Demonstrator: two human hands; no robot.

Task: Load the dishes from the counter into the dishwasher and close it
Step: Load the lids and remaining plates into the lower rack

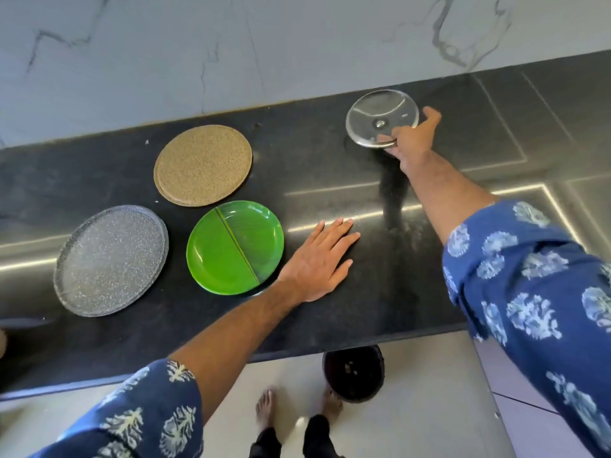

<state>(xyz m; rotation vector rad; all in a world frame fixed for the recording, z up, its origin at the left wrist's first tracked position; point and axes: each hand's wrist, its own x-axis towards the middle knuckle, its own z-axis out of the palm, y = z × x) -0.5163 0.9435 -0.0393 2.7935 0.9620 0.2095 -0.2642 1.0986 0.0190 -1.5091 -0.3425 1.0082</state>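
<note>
On the black counter (330, 166): my right hand (415, 140) grips a glass lid (380, 117) by its rim; my left hand (319, 259), open, lies flat beside the green plate (231, 249).

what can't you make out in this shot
- Dishwasher: nowhere in the head view, so open or shut is unknown.
- Glass lid: the right hand covers its near rim; whether it is lifted or resting is unclear.
- Tan plates: stacked, count unclear.
- Dark round object on the floor: partly hidden by the counter edge.
- Counter's left end: cut off by the frame.
</note>
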